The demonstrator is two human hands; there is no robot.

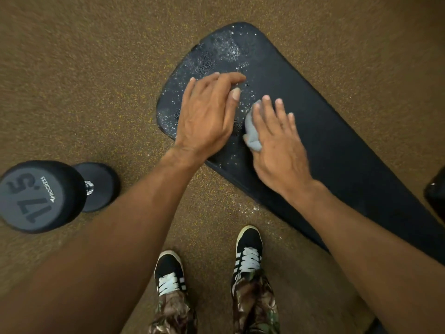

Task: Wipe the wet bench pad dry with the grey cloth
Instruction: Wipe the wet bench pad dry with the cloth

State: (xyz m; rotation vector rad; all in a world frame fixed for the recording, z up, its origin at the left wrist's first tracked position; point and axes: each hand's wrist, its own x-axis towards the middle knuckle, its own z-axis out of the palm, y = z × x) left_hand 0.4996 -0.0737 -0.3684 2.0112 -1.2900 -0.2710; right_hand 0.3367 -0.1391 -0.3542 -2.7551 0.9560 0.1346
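Hands working: right hand (pixel 277 150) lay flat, fingers spread, pressing the bunched grey cloth (pixel 252 131) onto the black padded bench pad (pixel 337 153); left hand (pixel 207 116) sat just beside, fingers loose, holding nothing. Beyond, water droplets (pixel 224 49) beaded the far end. Bunched so small, the cloth risked merely pushing water onto the speckled brown floor (pixel 96 92).

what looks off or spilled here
Water droplets speckle the rounded end of the pad, beyond the cloth under the right hand. A few flecks lie on the floor by the pad's near edge. Nothing looks damaged.
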